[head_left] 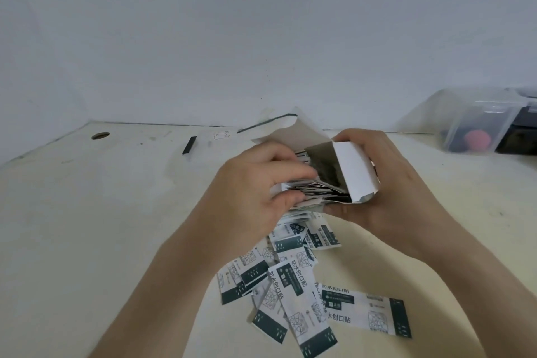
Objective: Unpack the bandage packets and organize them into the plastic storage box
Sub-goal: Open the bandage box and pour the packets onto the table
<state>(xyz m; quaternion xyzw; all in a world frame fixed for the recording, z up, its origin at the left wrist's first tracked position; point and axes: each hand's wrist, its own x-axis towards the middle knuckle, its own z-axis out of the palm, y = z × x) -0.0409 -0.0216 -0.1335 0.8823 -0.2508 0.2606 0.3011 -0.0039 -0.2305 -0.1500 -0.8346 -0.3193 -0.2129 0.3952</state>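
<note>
Your right hand (pixel 389 183) curls round open white carton (pixel 353 171). Your left hand (pixel 252 183) pinches packet stack (pixel 311 193) at carton mouth. Loose bandage packets (pixel 293 285) scattered at 6 o'clock; plastic storage box (pixel 476 128) at 3 o'clock.

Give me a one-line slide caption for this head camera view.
Right hand holds an opened white carton; left hand grips the bandage packets inside, above a loose pile on the table.
</note>
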